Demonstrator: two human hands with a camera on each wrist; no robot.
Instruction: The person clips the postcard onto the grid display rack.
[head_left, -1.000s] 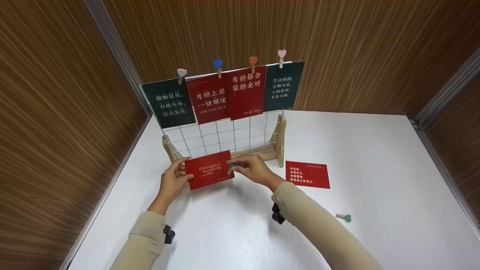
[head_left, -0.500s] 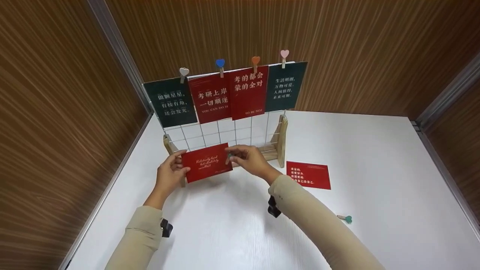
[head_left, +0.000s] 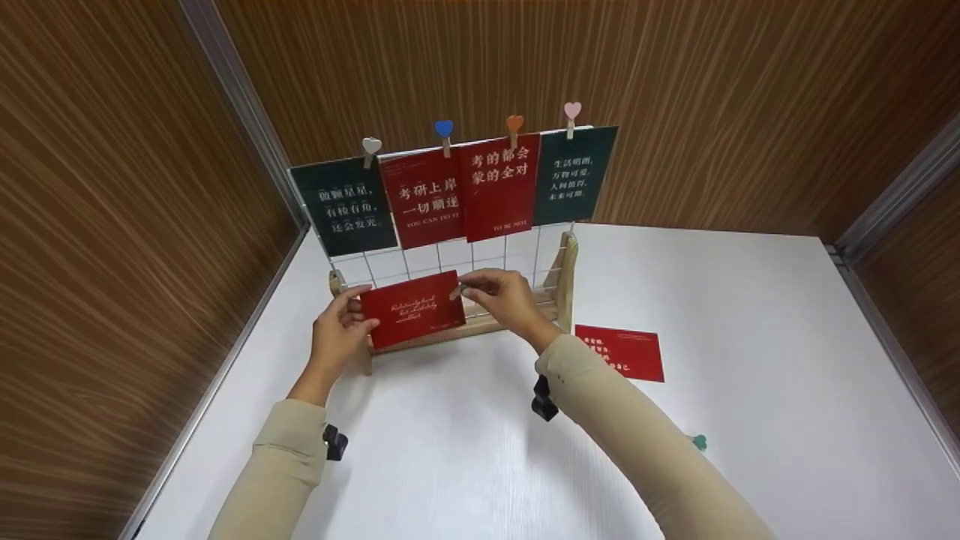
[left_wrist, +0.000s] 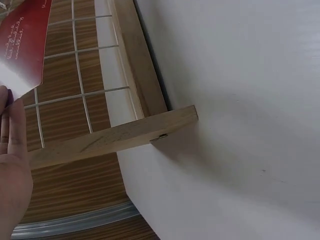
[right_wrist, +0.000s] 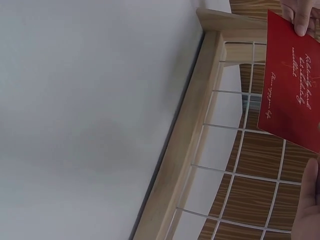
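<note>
My left hand (head_left: 337,334) pinches the left end of a red card (head_left: 412,311) printed with white script. The card is tilted a little, in front of the lower part of a white wire grid rack with a wooden base (right_wrist: 190,130). At the card's right edge my right hand (head_left: 506,296) pinches a small wooden clothespin (head_left: 454,293); its tip overlaps the card. In the left wrist view the left hand (left_wrist: 12,165) grips a corner of the card. The right wrist view shows only part of the right hand (right_wrist: 307,205), below the card.
Several green and red cards hang on the grid's top, such as a green card (head_left: 576,176), under heart clothespins, one of them pink (head_left: 573,112). Another red card (head_left: 637,356) lies on the white table (head_left: 750,315), partly behind the right arm. A green heart clothespin (head_left: 699,442) lies nearer, mostly covered by the sleeve.
Both hands have raised the red card up and away from me toward the grid. The right hand's clothespin now overlaps the card's right edge. The hanging cards stay in place.
</note>
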